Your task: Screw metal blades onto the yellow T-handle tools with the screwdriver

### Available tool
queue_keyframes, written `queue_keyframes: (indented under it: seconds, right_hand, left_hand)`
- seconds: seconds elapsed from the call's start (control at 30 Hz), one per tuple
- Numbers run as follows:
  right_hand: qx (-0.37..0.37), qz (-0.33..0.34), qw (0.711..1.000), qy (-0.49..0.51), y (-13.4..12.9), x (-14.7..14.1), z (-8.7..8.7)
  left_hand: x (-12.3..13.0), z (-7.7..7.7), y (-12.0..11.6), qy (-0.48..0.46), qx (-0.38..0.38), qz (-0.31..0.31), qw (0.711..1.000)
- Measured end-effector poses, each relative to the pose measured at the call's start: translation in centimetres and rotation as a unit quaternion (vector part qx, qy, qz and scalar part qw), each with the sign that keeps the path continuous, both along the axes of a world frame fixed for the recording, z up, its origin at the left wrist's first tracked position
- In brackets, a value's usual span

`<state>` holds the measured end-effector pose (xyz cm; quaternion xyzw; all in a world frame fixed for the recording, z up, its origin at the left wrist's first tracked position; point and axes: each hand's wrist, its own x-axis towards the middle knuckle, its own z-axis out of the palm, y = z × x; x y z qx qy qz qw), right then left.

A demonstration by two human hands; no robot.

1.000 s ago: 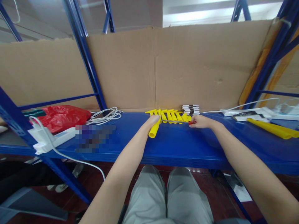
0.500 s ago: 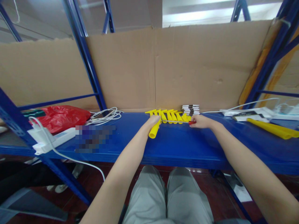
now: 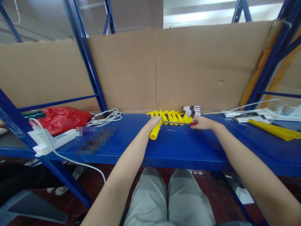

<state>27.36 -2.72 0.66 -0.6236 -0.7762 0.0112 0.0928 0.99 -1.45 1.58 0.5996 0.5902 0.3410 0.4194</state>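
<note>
My left hand (image 3: 154, 121) is closed around a yellow tube (image 3: 154, 135), whose open round end points toward me. Its far end shows a crosspiece above my fingers. My right hand (image 3: 201, 122) grips the red handle of a screwdriver (image 3: 178, 122). The thin metal shaft lies level and points left, its tip meeting the yellow tube by my left hand; the exact contact is too small to see. Just behind the shaft lies a row of several yellow T-shaped tubes (image 3: 172, 116) on the blue shelf (image 3: 178, 147).
A stack of white packets with dark bands (image 3: 192, 110) stands behind my right hand. More yellow tubes (image 3: 272, 129) lie at the right, near a white power strip (image 3: 285, 115). Leftward are coiled white cable (image 3: 107, 117), a red plastic bag (image 3: 66, 118) and another power strip (image 3: 62, 138). Cardboard (image 3: 188, 69) walls the back.
Both hands stay in nearly the same place. The screwdriver has shifted very slightly and its shaft looks darker; the yellow tube has not visibly moved.
</note>
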Motion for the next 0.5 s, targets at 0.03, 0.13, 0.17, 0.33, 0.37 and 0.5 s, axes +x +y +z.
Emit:
queue_keyframes:
  seconds: [0.03,0.13,0.17,0.33,0.37,0.5]
  right_hand:
    - [-0.01,0.008,1.0,0.001,0.0,0.04,0.08]
    - [-0.007,0.008,1.0,-0.002,-0.18,-0.05,0.29]
    - [0.005,0.003,1.0,-0.002,-0.29,-0.13,0.32]
    - [-0.007,-0.037,0.999,0.033,-0.72,-0.51,0.16]
    - [-0.014,-0.043,0.998,0.037,-0.75,-0.54,0.16]
    - [0.005,-0.027,1.0,0.015,-0.7,-0.52,0.4]
  left_hand:
    - [-0.03,0.04,-0.04,-0.002,0.0,0.0,1.0]
    - [-0.06,0.17,-0.17,-0.002,0.001,-0.001,1.0]
    - [-0.05,0.21,-0.2,-0.001,0.001,-0.002,1.0]
    - [0.03,0.22,-0.25,0.0,-0.001,-0.007,1.0]
    - [0.05,0.19,-0.23,0.001,-0.001,-0.008,1.0]
    - [0.07,0.09,-0.09,0.014,0.006,-0.016,1.0]
